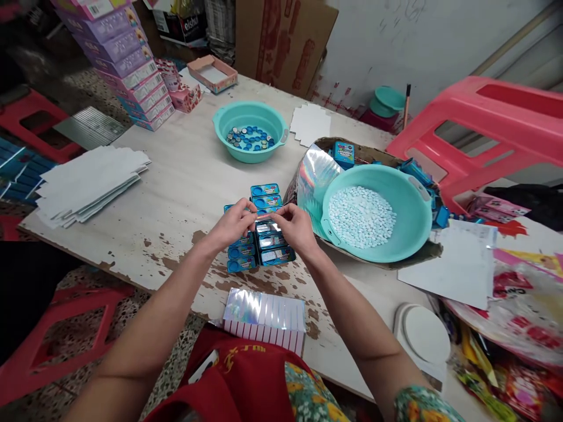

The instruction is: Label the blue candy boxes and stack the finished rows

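Observation:
Over two columns of small blue candy tins (241, 252), my left hand (235, 224) and my right hand (298, 227) meet fingertip to fingertip. Both are closed in a pinch. Something thin and small seems to lie between the fingertips, but its kind does not show. Below them, a few tins in the right column (276, 256) show silvery or whitish insides. Other tins (265, 190) lie just beyond the hands, partly covered by the fingers. Near my body is a shiny holographic box (264, 310) with a striped side.
A teal basin (411, 228) of white candies rests on a carton of blue tins, right of my hands. Another teal basin (250, 155) holds small round blue and silver pieces. White card sheets (92, 181), stacked boxes (114, 53), a white scale (426, 334) and red stools (475, 123) surround the work area.

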The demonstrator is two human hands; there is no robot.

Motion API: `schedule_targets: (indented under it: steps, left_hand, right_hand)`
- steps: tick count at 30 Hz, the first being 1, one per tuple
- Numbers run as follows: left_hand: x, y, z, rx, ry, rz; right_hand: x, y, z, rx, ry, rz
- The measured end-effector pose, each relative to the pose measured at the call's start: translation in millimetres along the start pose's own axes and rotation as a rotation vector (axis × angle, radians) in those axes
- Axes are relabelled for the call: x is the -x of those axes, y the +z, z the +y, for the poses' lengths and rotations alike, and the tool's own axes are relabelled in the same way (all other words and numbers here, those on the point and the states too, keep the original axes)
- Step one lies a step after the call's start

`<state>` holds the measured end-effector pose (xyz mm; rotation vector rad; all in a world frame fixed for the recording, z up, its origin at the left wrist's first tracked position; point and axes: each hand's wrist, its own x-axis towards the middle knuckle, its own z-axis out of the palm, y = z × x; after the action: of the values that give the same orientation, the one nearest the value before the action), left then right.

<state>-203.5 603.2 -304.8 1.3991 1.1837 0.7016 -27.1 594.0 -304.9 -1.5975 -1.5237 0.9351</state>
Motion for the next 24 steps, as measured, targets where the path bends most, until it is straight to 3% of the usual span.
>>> schedule_targets:
  steps: [5,9,13,18,24]
  left_hand:
    - [-16,-4.9,-8,-0.041,-0.049,0.002]
    - [-22,-4.6,-14,-0.042,-0.05,0.028]
    - [-23,-2.1,-23,0.104,-0.029,0.009]
    - [-19,9.8,-34,0.243,-0.023,0.088]
    - [-19,16.5,-40,0.021,-0.017,0.192]
  right_hand:
    - [-28,1,7,0.099,0.029,-0.121]
    - [-32,1,3,0.306,-0.004,-0.081]
    - [-34,0,2,0.416,-0.024,-0.026]
    - [-36,-5,13,0.351,0.005,-0.032]
    - [-33,4,31,0.265,0.068,0.005]
